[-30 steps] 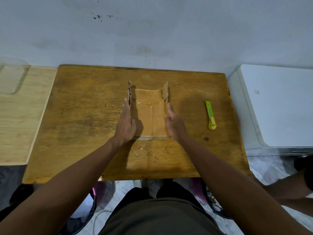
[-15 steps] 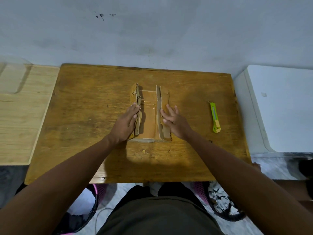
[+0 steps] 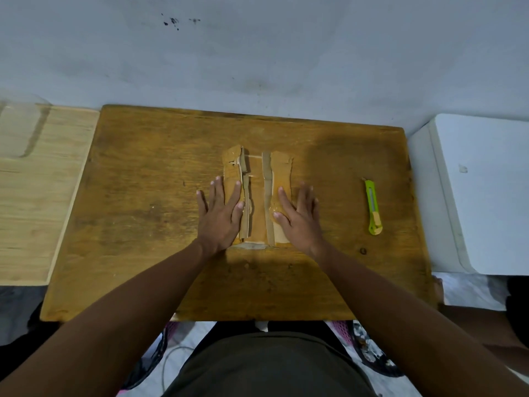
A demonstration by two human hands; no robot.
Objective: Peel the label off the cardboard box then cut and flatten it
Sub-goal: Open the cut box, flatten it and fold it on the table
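The small brown cardboard box (image 3: 257,204) lies cut open and spread flat in the middle of the wooden table (image 3: 143,196). Its two side flaps are folded outward, with strips of tape along the inner edges. My left hand (image 3: 219,214) presses flat on the left flap, fingers straight and spread. My right hand (image 3: 297,214) presses flat on the right flap in the same way. A green utility knife (image 3: 373,207) lies on the table to the right, apart from both hands.
A pale wooden board (image 3: 31,196) adjoins the table on the left. A white appliance (image 3: 481,196) stands at the right. A grey wall runs behind the table. Another person's arm (image 3: 486,319) shows at the lower right edge.
The box's side flaps stood upright a second ago; both hands have pushed them outward and down, and they now lie flat under my palms.
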